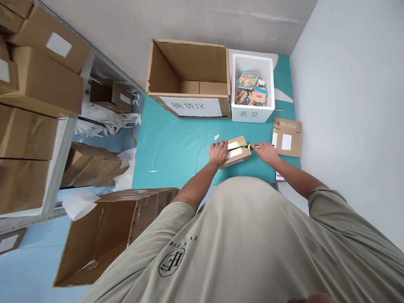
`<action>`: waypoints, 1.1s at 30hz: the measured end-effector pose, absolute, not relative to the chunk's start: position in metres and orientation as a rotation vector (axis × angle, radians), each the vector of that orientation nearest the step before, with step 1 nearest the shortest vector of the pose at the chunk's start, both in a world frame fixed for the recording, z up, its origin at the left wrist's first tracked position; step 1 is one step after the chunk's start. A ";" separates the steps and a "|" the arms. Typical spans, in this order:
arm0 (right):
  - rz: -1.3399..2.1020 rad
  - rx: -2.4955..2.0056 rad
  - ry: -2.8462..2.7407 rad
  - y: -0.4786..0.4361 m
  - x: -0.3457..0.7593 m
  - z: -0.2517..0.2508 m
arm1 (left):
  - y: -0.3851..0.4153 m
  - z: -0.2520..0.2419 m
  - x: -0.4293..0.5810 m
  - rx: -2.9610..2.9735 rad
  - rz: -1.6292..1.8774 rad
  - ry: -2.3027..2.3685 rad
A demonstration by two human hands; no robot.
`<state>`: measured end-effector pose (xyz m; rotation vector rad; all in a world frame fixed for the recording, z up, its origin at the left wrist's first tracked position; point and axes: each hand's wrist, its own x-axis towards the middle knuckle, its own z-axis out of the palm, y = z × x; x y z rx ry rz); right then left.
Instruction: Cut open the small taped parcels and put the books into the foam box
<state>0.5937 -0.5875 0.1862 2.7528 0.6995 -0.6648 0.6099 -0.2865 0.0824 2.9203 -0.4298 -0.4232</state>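
A small cardboard box (235, 160) with white labels lies at a slant on the teal table, a dark slit or gap running along its top. My left hand (218, 152) grips the box at its left end, fingers curled over the top. In my right hand (267, 152) is a yellow and black utility knife (250, 147), its front end at the right end of the gap. Whether the blade sits inside the cardboard is too small to tell.
Behind stand a large open cardboard box (189, 101) and a white foam box (252, 114) holding colourful packs (248, 79). A flat carton (292, 139) and a phone (280, 176) lie at right. Left are shelved boxes (41, 80) and an open carton (94, 240) below.
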 end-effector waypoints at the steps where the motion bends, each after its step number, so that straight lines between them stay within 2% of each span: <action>1: -0.667 2.740 0.699 -0.586 0.592 0.186 | -0.287 0.083 0.609 2.923 -0.422 -0.430; 16: -0.607 2.845 0.648 -0.604 0.590 0.166 | -0.291 0.090 0.603 2.883 -0.511 -0.406; 33: -0.645 2.868 0.587 -0.590 0.598 0.166 | -0.288 0.095 0.609 2.893 -0.526 -0.418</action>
